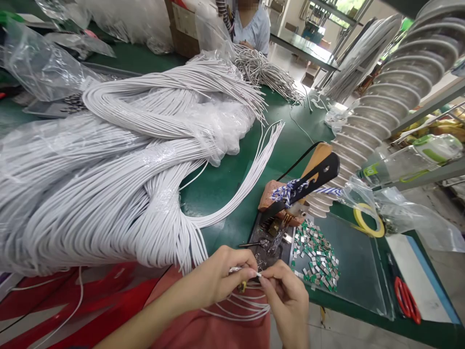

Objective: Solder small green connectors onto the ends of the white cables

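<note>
Low in the head view, my left hand (223, 274) pinches a thin white cable (236, 269). The fingertips of my right hand (286, 295) close on the cable's end, just to the right of the left fingertips. Several white cables (243, 310) loop below both hands, over my lap. A black tray (261, 242) with small metal bits and a tool stands just beyond the hands. Small green and silver connector boards (317, 254) lie in a pile right of it.
Large bundles of white cable (119, 194) cover the left of the green table (218, 184). A ribbed hose (385, 102) hangs at the right, near yellow tape (368, 220) and red-handled scissors (407, 298). A person (252, 29) sits across the table.
</note>
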`<state>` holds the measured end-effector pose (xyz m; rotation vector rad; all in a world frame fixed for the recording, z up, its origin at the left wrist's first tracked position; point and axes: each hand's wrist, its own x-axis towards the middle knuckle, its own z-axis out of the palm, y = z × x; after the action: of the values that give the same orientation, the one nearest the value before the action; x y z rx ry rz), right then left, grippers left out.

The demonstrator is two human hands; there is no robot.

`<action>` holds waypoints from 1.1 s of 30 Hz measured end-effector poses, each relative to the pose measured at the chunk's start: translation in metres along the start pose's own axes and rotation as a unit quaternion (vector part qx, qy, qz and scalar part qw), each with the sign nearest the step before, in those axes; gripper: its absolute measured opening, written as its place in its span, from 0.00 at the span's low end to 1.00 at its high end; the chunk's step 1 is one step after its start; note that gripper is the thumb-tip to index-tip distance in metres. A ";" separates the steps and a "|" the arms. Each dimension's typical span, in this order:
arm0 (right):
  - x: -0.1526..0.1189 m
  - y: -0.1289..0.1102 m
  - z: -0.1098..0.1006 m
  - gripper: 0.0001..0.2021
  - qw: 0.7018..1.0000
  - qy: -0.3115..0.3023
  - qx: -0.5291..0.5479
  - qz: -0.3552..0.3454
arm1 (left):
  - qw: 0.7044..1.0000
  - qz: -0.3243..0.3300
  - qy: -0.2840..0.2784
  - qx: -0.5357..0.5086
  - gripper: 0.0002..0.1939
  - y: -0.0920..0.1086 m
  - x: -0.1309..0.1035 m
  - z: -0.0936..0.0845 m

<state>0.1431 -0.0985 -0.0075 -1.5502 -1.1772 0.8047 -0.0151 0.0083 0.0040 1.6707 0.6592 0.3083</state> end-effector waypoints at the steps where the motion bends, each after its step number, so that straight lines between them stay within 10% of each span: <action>1: -0.001 0.001 -0.001 0.05 1.000 -0.005 0.002 0.003 | 1.000 -0.001 0.000 -0.003 0.10 0.000 0.000 0.001; 33: -0.007 0.001 0.000 0.07 0.986 -0.005 -0.102 -0.136 | 0.991 0.128 0.035 -0.027 0.06 -0.010 0.001 0.005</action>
<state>0.1410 -0.1049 -0.0089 -1.5057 -1.4781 0.5258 -0.0143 0.0057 -0.0070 1.7007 0.4827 0.5662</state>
